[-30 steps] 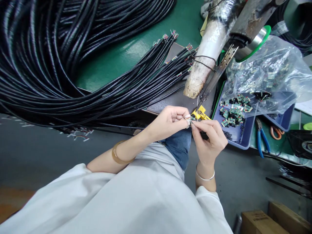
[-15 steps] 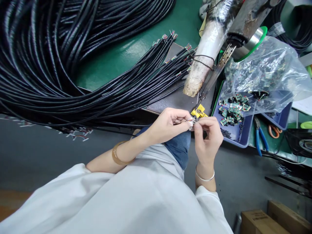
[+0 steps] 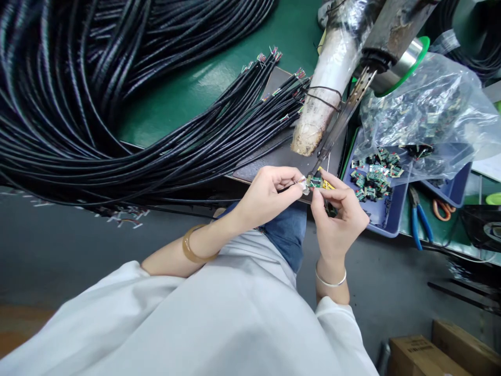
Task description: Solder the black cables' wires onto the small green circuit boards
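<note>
My left hand point(image 3: 274, 188) is closed in a pinch around the end of a black cable, whose thin wires and a whitish bit show at the fingertips. My right hand point(image 3: 340, 206) grips a small green circuit board point(image 3: 316, 181) by its edges between thumb and finger. The board's left side meets the wire ends, though I cannot tell whether they are joined. Directly above the board is the lower end of a soldering iron point(image 3: 340, 125), pointing down. A yellow piece point(image 3: 327, 181) shows partly behind my right fingers.
Many black cables point(image 3: 188, 156) with stripped ends cover the left of the green table point(image 3: 164, 109). To the right are a blue tray point(image 3: 397, 211) of circuit boards, a plastic bag point(image 3: 442, 99), pliers point(image 3: 418, 219), orange-handled scissors point(image 3: 442, 210) and a solder spool point(image 3: 407, 65).
A green circuit board now shows between my hands, held by the right fingers against the wire ends. My right hand has shifted slightly right and opened around it; the left has risen slightly.
</note>
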`<state>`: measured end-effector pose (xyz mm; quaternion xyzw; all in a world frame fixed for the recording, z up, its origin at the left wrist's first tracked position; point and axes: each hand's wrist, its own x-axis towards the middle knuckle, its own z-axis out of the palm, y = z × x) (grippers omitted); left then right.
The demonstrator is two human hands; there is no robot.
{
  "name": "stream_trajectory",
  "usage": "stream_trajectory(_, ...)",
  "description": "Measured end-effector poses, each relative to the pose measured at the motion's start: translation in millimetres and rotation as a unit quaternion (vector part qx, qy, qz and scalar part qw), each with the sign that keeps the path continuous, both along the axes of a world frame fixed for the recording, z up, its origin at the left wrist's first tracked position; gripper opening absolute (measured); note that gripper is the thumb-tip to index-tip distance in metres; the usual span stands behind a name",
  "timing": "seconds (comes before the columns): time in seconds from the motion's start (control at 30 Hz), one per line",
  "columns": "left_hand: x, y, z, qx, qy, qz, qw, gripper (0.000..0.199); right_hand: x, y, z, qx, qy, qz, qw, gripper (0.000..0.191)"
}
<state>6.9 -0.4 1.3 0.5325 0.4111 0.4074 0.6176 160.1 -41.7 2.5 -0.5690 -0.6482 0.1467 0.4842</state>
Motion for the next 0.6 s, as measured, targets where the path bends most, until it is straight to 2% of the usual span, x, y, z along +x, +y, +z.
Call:
stream_trajectory(0.23, 3, 7, 4.5, -0.008, -0.011, 0.018, 1.000, 0.020, 0, 6, 2.5, 0.013, -0.014, 0.003, 1.000, 0.009)
stream_trajectory(0.6, 1, 7, 10.0, 0.005, 0.007, 0.020, 1.000, 0.020, -2, 5, 10.8, 0.039, -0.042, 0.018, 0.998, 0.015)
